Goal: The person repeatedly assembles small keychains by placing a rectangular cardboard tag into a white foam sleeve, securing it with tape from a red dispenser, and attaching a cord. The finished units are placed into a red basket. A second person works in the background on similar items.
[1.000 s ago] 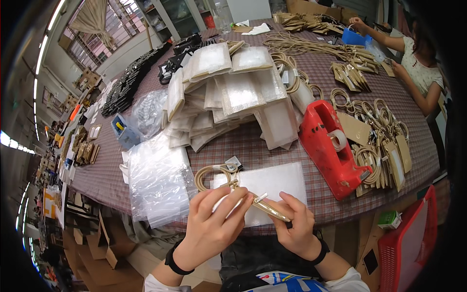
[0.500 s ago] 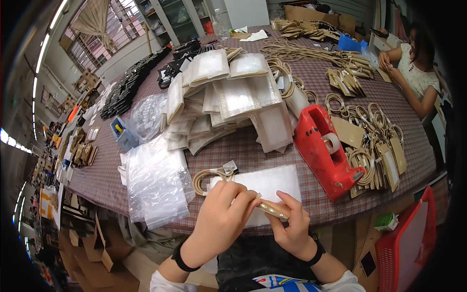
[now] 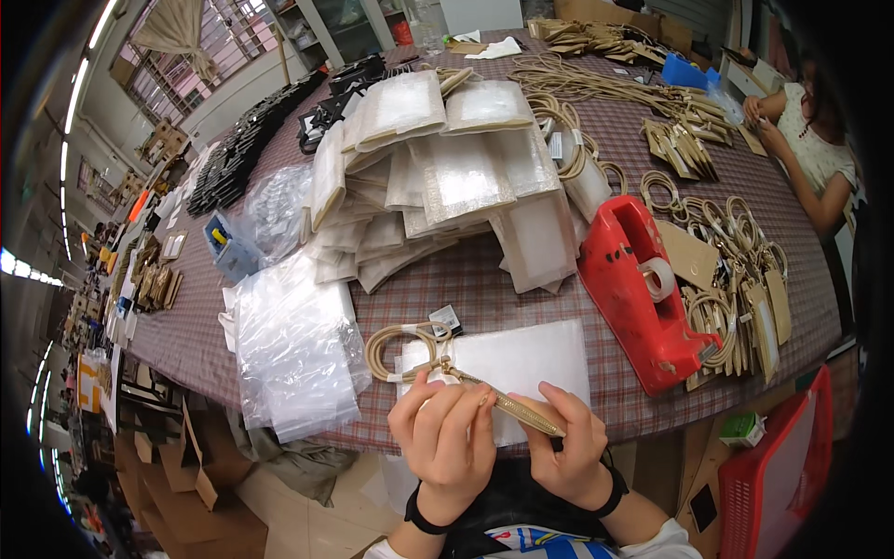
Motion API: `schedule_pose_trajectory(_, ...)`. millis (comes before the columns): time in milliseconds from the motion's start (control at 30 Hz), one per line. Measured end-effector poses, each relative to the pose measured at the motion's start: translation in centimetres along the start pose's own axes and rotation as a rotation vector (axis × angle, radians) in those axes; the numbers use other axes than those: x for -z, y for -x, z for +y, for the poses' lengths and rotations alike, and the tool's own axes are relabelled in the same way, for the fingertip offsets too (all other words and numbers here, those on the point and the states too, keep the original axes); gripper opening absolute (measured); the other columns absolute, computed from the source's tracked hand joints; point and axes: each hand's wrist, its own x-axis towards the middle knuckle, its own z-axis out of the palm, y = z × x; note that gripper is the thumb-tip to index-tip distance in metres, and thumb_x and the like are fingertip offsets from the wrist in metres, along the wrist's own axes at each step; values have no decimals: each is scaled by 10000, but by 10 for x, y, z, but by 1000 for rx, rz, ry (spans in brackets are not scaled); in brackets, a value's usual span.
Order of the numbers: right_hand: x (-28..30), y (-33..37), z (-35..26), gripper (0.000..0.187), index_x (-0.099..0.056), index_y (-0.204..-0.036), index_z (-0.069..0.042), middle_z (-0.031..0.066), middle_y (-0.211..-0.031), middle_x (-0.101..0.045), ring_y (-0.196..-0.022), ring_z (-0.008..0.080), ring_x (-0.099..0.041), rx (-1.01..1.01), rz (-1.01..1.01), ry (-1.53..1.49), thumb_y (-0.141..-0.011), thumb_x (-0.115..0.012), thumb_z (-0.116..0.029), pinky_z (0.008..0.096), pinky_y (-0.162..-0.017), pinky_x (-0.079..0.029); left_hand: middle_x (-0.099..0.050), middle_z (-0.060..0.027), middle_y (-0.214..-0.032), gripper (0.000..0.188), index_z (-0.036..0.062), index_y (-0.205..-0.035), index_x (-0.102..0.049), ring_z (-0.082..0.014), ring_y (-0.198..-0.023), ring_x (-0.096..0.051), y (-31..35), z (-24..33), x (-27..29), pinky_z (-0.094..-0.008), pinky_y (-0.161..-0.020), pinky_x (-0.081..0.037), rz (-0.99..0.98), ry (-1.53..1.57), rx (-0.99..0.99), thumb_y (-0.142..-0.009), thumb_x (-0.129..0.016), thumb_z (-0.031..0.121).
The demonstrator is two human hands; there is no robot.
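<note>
My left hand (image 3: 445, 440) and my right hand (image 3: 574, 458) hold a slim tan pouch (image 3: 528, 414) between them, tilted, with a shiny metallic edge like a zipper facing up. The left fingers pinch that edge near its left end, while the right thumb and fingers grip the other end. From the pouch's left end a coiled tan cord (image 3: 375, 352) lies on the table, with a black-and-white tag (image 3: 446, 320) beside it. Under the pouch lies a flat white padded sleeve (image 3: 545, 349).
A large pile of padded white sleeves (image 3: 466, 177) stands ahead. Clear plastic bags (image 3: 293, 345) lie left; a red tape dispenser (image 3: 633, 289) stands right, beside several corded tan pouches (image 3: 740, 307). A red plastic basket (image 3: 778, 466) is at lower right. A co-worker (image 3: 815, 149) sits far right.
My left hand has moved lower and shifted its fingers along the pouch's edge. More of the pouch and the cord's attached end now show. My right hand has moved slightly right.
</note>
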Motion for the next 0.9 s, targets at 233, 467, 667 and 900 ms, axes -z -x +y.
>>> schedule_pose_trajectory(233, -2, -1, 3, 553, -518, -1325, 78, 189, -1056, -786, -708, 273, -693, 14, 29, -38, -830, -762, 115, 346, -642, -560, -741, -16, -1089, 274, 118, -1080, -780, -277, -1103, -595, -5, -6, 14, -510, -1123, -424, -209, -82, -87, -813, -807, 61)
schedule_pose_trajectory(467, 1, 0, 3, 570, -475, -1336, 69, 185, -1026, -802, -802, 298, -777, 14, -11, 31, -855, -780, 87, 353, -724, -593, -758, 21, -1130, 274, 144, -1075, -796, -229, -1072, -573, -5, -8, 14, -470, -1125, -383, -175, -140, -97, -804, -803, 101)
schedule_pose_trajectory(667, -1, 2, 3, 569, -474, -1332, 72, 190, -1022, -800, -780, 302, -763, 15, -10, 19, -846, -769, 100, 355, -689, -587, -767, 48, -1066, 213, 167, -1020, -802, -181, -1003, -548, -5, -6, 24, -478, -1107, -357, -225, -230, -128, -808, -820, 164)
schedule_pose_trajectory(900, -3, 10, 6, 599, -473, -1333, 78, 211, -1063, -786, -661, 295, -634, 127, 7, 61, -787, -704, 161, 372, -595, -519, -655, -6, -970, 123, 142, -927, -756, -295, -1056, -529, -5, -9, 24, -473, -1060, -377, -13, -312, -87, -822, -801, 98)
